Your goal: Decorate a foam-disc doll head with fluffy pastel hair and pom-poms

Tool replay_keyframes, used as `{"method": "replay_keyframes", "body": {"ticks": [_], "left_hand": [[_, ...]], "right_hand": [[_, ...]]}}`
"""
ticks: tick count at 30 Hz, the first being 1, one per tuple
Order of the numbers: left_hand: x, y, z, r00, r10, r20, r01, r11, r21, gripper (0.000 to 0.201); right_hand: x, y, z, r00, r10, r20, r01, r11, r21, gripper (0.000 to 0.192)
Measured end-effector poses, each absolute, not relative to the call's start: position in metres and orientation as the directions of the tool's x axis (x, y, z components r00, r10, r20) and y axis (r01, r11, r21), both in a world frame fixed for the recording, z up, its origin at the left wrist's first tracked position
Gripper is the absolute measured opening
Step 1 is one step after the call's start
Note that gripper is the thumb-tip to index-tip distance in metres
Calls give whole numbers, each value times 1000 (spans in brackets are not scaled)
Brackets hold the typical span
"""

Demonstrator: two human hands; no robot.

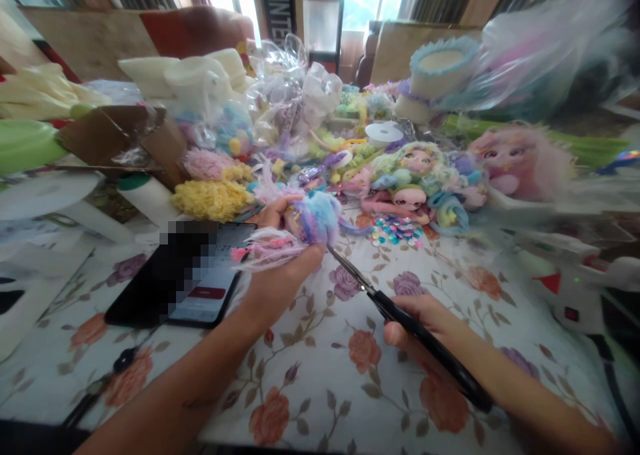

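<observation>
My left hand [280, 262] grips a fluffy pastel doll [313, 218] just right of the phone [185, 282]. My right hand [417, 325] holds black scissors [400, 322], their tips touching the doll's underside above the floral table [325, 375].

Phone [190, 288] left of fluffy doll [313, 218]; scissors [400, 315] right, on tablecloth [320, 382].

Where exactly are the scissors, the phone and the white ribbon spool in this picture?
scissors [400, 318]: head view, on the black handle in the right hand.
phone [210, 295]: head view, on the lit screen's lower part, beside the left hand.
white ribbon spool [384, 133]: head view, on its flat top.
</observation>
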State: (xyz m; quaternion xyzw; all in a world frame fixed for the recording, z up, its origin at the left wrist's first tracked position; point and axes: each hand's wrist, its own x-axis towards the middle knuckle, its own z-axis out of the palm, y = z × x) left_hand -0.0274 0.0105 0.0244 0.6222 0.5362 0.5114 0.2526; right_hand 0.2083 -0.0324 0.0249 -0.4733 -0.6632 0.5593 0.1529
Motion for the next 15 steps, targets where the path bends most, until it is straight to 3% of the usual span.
{"method": "replay_keyframes", "body": {"ticks": [8,15], "left_hand": [[-26,11,23,-122,932,341,335,-284,898,9],[-27,12,25,-128,926,356,326,-300,897,13]], "right_hand": [[206,-35,21,-451,805,-384,448,-168,-878,37],[211,-32,21,-511,801,-312,465,-48,-884,40]]}}
